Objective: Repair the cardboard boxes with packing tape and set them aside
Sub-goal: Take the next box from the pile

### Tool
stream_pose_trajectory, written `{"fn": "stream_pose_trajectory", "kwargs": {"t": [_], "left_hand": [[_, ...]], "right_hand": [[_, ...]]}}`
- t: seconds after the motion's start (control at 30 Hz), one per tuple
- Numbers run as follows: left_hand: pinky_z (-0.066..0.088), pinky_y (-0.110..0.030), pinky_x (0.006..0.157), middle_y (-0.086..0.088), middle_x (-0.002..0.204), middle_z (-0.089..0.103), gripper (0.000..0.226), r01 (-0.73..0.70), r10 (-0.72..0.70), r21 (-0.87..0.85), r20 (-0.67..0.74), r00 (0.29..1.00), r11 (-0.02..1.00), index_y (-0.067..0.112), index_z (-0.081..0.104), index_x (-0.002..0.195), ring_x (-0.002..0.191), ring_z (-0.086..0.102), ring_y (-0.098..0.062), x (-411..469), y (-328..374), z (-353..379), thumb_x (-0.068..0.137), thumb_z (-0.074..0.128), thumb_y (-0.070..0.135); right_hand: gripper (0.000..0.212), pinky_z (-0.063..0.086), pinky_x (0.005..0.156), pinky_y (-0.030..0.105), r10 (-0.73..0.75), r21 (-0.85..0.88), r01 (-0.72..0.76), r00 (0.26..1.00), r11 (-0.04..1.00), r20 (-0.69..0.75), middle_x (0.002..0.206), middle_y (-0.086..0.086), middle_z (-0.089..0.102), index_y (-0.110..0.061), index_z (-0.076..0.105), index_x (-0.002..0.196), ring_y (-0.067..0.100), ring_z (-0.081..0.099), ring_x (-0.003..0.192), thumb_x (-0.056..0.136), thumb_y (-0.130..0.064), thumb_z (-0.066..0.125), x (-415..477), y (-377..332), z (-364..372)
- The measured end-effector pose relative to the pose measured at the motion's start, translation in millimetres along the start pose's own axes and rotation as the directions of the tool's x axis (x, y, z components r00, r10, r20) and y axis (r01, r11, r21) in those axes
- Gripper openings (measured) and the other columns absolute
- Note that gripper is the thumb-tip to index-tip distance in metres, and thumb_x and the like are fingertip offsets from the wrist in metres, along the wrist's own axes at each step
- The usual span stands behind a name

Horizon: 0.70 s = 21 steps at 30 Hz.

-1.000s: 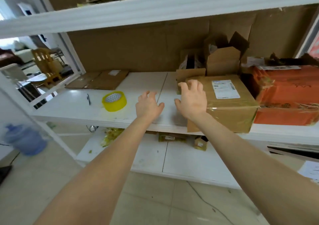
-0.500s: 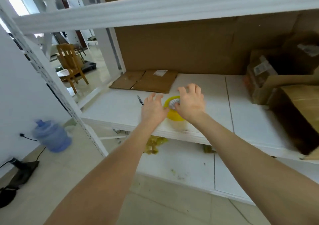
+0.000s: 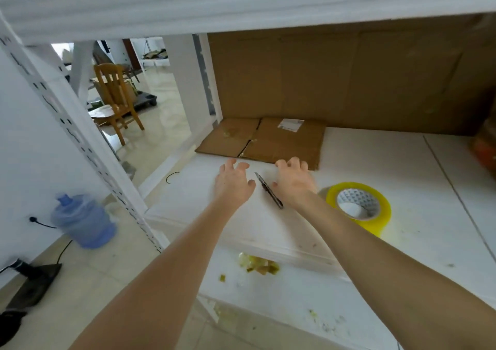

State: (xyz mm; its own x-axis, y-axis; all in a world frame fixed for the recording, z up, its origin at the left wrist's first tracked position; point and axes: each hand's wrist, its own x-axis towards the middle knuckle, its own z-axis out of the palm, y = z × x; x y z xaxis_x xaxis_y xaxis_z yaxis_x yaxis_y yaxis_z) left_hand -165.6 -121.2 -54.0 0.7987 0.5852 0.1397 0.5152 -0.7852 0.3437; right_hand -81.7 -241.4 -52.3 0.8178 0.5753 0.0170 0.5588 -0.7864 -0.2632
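A flattened cardboard box with a white label lies at the back left of the white shelf. Just in front of its near edge hover my left hand and my right hand, both held out with fingers loosely curled and holding nothing. A dark pen-like cutter lies on the shelf between the two hands. A roll of yellow packing tape lies flat to the right of my right wrist.
A cardboard sheet lines the back of the shelf. An orange box shows at the right edge. Tape scraps litter the lower shelf. A blue water jug stands on the floor at left, a wooden chair beyond.
My view and both hands have swung left, away from the taped brown box, past the tape roll, to the flattened box at the back left. Both hands stay empty.
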Motion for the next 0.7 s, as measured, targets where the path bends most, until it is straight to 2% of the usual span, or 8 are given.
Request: {"fn": "stream_pose_trajectory", "kwargs": {"t": [0.07, 0.13, 0.2, 0.27, 0.4, 0.5, 0.6, 0.7], "left_hand": [[0.034, -0.038, 0.107, -0.008, 0.149, 0.030, 0.047, 0.010, -0.010, 0.001, 0.009, 1.000, 1.000, 0.021, 0.046, 0.138, 0.135, 0.030, -0.025, 16, -20, -5, 0.092, 0.055, 0.028], [0.035, -0.036, 0.104, -0.008, 0.145, 0.034, 0.044, 0.022, -0.022, -0.010, -0.010, 1.000, 1.000, 0.021, 0.049, 0.136, 0.132, 0.033, -0.025, 34, -40, -11, 0.092, 0.055, 0.027], [0.038, -0.035, 0.100, -0.008, 0.138, 0.039, 0.040, 0.032, -0.033, -0.032, -0.032, 0.999, 0.999, 0.022, 0.053, 0.131, 0.127, 0.038, -0.024, 50, -58, -18, 0.091, 0.056, 0.026], [0.039, -0.036, 0.097, -0.007, 0.134, 0.041, 0.038, 0.025, -0.026, -0.041, -0.025, 0.999, 0.999, 0.023, 0.056, 0.129, 0.123, 0.041, -0.025, 64, -72, -24, 0.091, 0.055, 0.027], [0.041, -0.039, 0.100, -0.006, 0.133, 0.042, 0.035, -0.010, 0.009, -0.094, -0.015, 1.000, 0.996, 0.025, 0.058, 0.126, 0.122, 0.043, -0.026, 86, -93, -36, 0.091, 0.054, 0.028], [0.040, -0.034, 0.092, -0.003, 0.131, 0.044, 0.031, -0.050, 0.047, -0.122, -0.034, 0.998, 0.991, 0.025, 0.060, 0.121, 0.118, 0.046, -0.025, 101, -112, -48, 0.091, 0.055, 0.027], [0.040, -0.032, 0.090, -0.002, 0.131, 0.043, 0.031, -0.091, 0.093, -0.137, 0.004, 0.996, 0.986, 0.024, 0.060, 0.121, 0.117, 0.047, -0.023, 111, -128, -55, 0.092, 0.054, 0.030], [0.043, -0.035, 0.096, -0.003, 0.132, 0.045, 0.032, -0.135, 0.145, -0.152, 0.052, 0.988, 0.979, 0.023, 0.060, 0.122, 0.116, 0.050, -0.023, 113, -140, -52, 0.093, 0.052, 0.031]], "right_hand": [[0.045, 0.044, 0.082, 0.040, 0.077, 0.035, -0.083, 0.987, 0.996, 0.138, 0.123, 0.008, 0.045, -0.015, 0.043, 0.127, 0.031, 0.049, 0.117, 0.091, -0.039, 0.056, 14, -12, 13], [0.037, 0.041, 0.064, 0.034, 0.117, 0.032, -0.127, 0.970, 0.991, 0.214, 0.100, 0.002, 0.049, -0.017, 0.046, 0.112, 0.028, 0.058, 0.099, 0.089, -0.044, 0.055, 24, -21, 22], [0.019, 0.039, 0.059, 0.030, 0.138, 0.025, -0.147, 0.964, 0.989, 0.229, 0.089, -0.001, 0.050, -0.018, 0.046, 0.094, 0.023, 0.057, 0.084, 0.089, -0.034, 0.054, 32, -28, 28], [0.016, 0.040, 0.056, 0.029, 0.135, 0.039, -0.148, 0.964, 0.988, 0.230, 0.088, 0.001, 0.056, -0.016, 0.044, 0.076, 0.019, 0.054, 0.073, 0.090, -0.022, 0.051, 40, -41, 32], [0.019, 0.047, 0.054, 0.026, 0.098, 0.208, -0.162, 0.953, 0.965, 0.286, 0.075, 0.005, 0.062, -0.013, 0.054, 0.068, 0.021, 0.062, 0.070, 0.084, -0.022, 0.058, 48, -97, 40], [0.019, 0.059, 0.065, 0.032, 0.075, 0.342, -0.193, 0.941, 0.920, 0.330, 0.061, 0.003, 0.064, -0.011, 0.058, 0.064, 0.021, 0.069, 0.067, 0.078, -0.020, 0.066, 50, -151, 52], [0.021, 0.060, 0.070, 0.033, 0.068, 0.393, -0.199, 0.944, 0.898, 0.323, 0.042, -0.003, 0.058, -0.010, 0.055, 0.063, 0.014, 0.063, 0.052, 0.080, -0.019, 0.065, 51, -188, 63], [0.024, 0.060, 0.072, 0.033, 0.091, 0.399, -0.243, 0.927, 0.884, 0.363, 0.043, -0.001, 0.058, -0.010, 0.054, 0.068, 0.011, 0.059, 0.044, 0.085, -0.022, 0.065, 48, -205, 73]]}}
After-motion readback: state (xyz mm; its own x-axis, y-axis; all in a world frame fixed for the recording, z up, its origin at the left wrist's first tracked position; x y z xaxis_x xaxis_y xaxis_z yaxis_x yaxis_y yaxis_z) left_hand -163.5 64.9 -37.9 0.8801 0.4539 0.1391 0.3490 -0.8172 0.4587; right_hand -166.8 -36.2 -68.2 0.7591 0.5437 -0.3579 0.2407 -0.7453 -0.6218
